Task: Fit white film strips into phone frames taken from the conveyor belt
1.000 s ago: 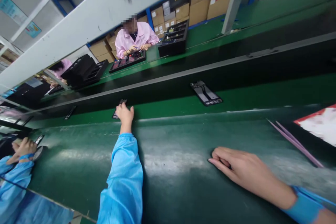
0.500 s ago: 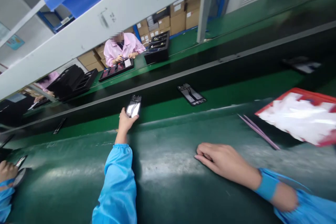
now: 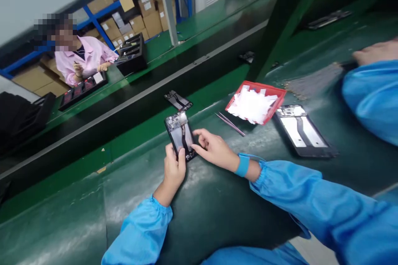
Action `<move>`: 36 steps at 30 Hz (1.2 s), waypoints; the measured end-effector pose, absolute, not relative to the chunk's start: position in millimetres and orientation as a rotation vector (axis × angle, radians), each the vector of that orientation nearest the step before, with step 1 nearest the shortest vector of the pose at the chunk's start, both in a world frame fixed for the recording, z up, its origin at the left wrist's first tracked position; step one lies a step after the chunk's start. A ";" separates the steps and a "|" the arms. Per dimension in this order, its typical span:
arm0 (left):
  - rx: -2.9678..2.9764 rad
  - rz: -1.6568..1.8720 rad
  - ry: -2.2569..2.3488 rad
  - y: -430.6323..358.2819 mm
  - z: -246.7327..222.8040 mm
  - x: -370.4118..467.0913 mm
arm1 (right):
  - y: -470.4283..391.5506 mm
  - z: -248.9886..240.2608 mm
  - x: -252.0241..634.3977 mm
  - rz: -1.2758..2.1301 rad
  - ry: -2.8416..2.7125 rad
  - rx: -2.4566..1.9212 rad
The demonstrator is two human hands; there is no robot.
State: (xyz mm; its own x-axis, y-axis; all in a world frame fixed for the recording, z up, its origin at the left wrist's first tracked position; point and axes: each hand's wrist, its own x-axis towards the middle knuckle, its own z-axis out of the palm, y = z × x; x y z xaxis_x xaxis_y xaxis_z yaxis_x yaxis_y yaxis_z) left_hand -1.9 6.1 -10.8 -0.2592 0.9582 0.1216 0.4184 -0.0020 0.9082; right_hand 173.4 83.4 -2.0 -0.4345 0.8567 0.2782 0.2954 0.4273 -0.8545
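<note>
An opened phone (image 3: pixel 178 134) with a dark ribbon strip over its pale inner face is held tilted above the green mat. My left hand (image 3: pixel 174 165) grips its lower left edge, thumb on top. My right hand (image 3: pixel 214 148) is at the phone's right edge, thumb and forefinger apart, with nothing visible between them. Right of it lie tweezers (image 3: pixel 230 124) and a red tray (image 3: pixel 282 96) heaped with white pieces (image 3: pixel 251 105). Another opened phone (image 3: pixel 178 100) rests on the green strip just behind the held one.
A larger opened phone (image 3: pixel 303 131) lies at the right, near another person's blue sleeve (image 3: pixel 371 95). A green post (image 3: pixel 276 29) rises behind the tray. Across the line, a person in pink (image 3: pixel 83 58) sits by black trays (image 3: pixel 132 56).
My left hand has brought the phone back from the green strip to over the mat. My right hand has moved to the phone's side and its fingers have opened. The view has turned right.
</note>
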 end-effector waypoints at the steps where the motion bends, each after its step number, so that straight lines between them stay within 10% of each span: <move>1: 1.541 1.184 1.725 6.1 -9.3 -5.8 | 84.1 -2.2 173.9 0.911 -1.923 -0.983; 36: 1.534 1.202 1.660 21.0 -16.1 -22.0 | 74.9 -5.9 173.0 0.649 -2.241 -0.640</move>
